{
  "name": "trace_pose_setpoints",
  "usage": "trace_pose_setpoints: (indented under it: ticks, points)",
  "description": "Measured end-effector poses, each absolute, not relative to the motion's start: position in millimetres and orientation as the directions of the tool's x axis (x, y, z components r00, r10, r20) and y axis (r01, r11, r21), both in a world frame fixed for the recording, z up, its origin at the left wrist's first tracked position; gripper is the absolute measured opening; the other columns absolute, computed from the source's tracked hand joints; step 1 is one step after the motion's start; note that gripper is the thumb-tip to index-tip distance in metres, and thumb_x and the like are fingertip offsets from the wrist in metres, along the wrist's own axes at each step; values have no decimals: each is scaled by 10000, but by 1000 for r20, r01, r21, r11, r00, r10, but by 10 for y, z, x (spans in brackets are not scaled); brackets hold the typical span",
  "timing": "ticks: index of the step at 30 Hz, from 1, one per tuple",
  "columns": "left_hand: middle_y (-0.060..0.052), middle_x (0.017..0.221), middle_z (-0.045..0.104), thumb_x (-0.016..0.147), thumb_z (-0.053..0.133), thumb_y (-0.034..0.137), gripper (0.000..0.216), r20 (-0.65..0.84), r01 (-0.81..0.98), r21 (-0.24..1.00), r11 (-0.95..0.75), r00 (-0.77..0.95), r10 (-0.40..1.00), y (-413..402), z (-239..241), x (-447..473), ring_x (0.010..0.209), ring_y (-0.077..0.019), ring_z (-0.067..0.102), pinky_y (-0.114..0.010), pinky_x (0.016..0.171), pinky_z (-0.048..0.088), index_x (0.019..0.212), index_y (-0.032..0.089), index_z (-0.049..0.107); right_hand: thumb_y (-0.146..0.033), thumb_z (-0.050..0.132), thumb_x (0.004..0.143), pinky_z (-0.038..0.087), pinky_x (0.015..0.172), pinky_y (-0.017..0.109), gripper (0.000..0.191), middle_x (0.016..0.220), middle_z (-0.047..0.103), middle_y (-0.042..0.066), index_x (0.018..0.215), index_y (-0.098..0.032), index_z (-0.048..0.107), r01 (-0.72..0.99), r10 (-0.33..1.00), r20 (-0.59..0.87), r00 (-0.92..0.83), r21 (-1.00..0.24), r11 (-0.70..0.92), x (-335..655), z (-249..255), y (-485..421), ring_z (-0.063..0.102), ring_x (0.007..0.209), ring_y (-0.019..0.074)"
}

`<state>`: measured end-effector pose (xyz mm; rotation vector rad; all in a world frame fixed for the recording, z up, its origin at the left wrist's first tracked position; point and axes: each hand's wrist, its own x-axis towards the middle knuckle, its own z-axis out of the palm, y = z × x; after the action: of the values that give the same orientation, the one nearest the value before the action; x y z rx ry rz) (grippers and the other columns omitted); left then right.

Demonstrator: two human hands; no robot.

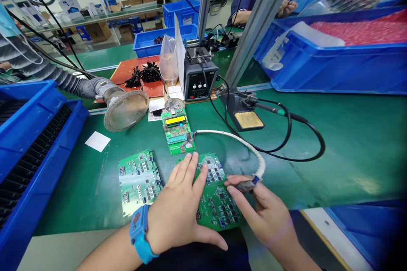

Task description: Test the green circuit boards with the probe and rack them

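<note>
Covering circuit board (219,204), left hand (178,197) spread wide.
Our right hand (270,211) pinches cable end (246,186); board likely light, stiff, fragile: hold edges.

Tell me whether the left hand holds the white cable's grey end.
No, the right hand holds the grey end, while the left hand is spread over a green circuit board.

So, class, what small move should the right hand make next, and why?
Probably ease the grey cable end against the right edge of the circuit board under the left hand: the right hand pinches that end beside the edge, and the left is spread over the board, apparently steadying it.
</note>
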<state>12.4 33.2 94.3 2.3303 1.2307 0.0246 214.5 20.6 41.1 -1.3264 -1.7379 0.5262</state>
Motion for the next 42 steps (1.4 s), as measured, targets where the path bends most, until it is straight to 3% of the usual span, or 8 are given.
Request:
trace_pose_setpoints:
  ticks: [4,11,23,29,34,38,42]
  points:
    - [-283,1538,-8,549,706,781,1242,-237,781,431,-452,581,778,356,980,148,1407,-448,5,-666,1078,212,1477,90,255,-246,590,866,541,725,209,57,845,704,3,919,-243,611,567,919,390,-57,-745,351,2137,426,213,688,795,157]
    - [-258,1552,39,490,728,787,1250,-157,784,428,-450,555,817,333,938,162,1414,-452,75,-633,1097,209,1460,119,308,-238,585,868,540,718,206,56,846,701,5,919,-243,609,563,919,390,-61,-747,355,2138,428,213,684,792,156]
    - [-292,1540,-19,485,793,711,1248,-329,832,382,-402,529,782,407,1105,216,1401,-485,30,-656,1072,225,1459,104,304,-230,591,863,541,742,221,58,849,701,6,915,-242,612,552,922,384,-50,-759,346,2140,396,208,687,822,165]
    - [-276,1545,92,517,753,740,1187,-236,821,387,-419,528,816,370,1019,204,1417,-449,78,-627,1085,230,1449,134,337,-240,597,857,547,740,230,49,861,708,13,891,-239,632,539,927,373,-31,-775,330,2135,418,197,688,808,164]
    - [-292,1518,179,491,780,721,1196,-173,797,392,-459,554,814,364,1041,147,1397,-475,156,-646,1072,240,1445,147,345,-262,593,865,550,850,312,61,983,704,61,878,-228,642,427,942,333,43,-859,283,2142,471,207,673,972,215]
    - [-240,1532,155,453,820,691,1241,-112,795,368,-482,552,826,286,1114,-239,1383,-503,162,-703,1037,253,1467,222,281,-314,571,885,576,813,334,143,992,714,89,963,-211,633,295,960,240,146,-937,189,2070,529,385,688,936,218]
    - [-197,1542,125,559,792,661,1186,-101,857,304,-417,464,880,188,1051,-849,1372,-508,187,-717,978,330,1491,305,151,-369,582,870,561,841,363,204,976,715,94,972,-196,620,251,982,159,98,-959,130,1982,472,629,686,923,219]
